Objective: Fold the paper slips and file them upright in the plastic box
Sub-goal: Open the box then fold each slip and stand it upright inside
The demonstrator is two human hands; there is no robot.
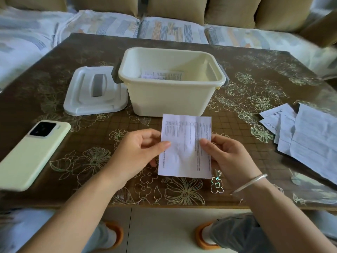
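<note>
A phone (pixel 31 154) lies far left, then a lid (pixel 82 99) touching the box (pixel 171 101), which holds folded slips (pixel 162 74). In front of it, the left hand (pixel 135 154) and right hand (pixel 231 157) pinch 1 paper slip (pixel 184 147) by its side edges. Loose papers (pixel 306 139) lie far right.

Forearms bare. Thin silver bangle (pixel 249 183) on right wrist. Grey trousers (pixel 237 232), orange slippers (pixel 200 239) over white socks (pixel 207 234).
</note>
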